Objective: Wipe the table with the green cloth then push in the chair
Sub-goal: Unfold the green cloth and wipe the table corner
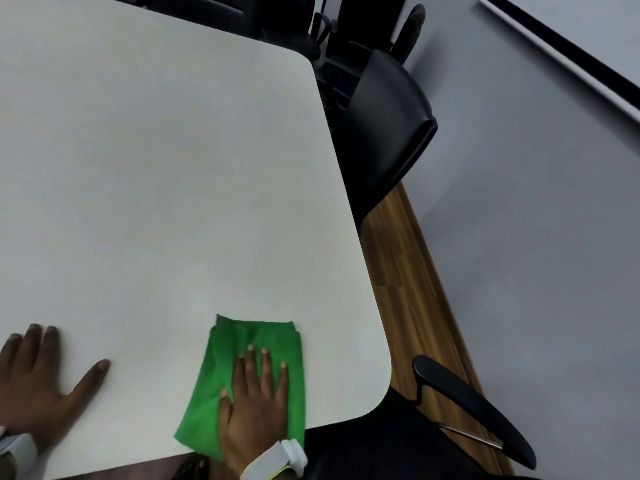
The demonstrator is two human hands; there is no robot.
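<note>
While the right hand (pixel 258 400) lies flat on the green cloth (pixel 242 382), its fingers (pixel 265 362) are stretched out and a little spread, pressing the cloth down on the white counter (pixel 166 188). They do not pinch or hold anything. The cloth is folded and sits near the front right corner of the counter. Its lower end reaches the front edge, and a strip of bare surface separates its right side from the rounded corner.

The left hand (pixel 41 379) rests flat on the counter at the lower left, palm down, with fingers spread and the thumb pointing toward the cloth. It is well apart from the cloth. Both wrists carry a white band (pixel 277 459).

Ahead of the cloth and to its left, the counter surface is wide and bare up to the far edge. On the right side, a black chair (pixel 384 123) stands close to the far right corner, its back near the counter edge. A black armrest (pixel 471 407) shows just beside the front right corner. Between the counter and the grey wall (pixel 536 220) runs a narrow strip of wooden floor (pixel 408 289).
</note>
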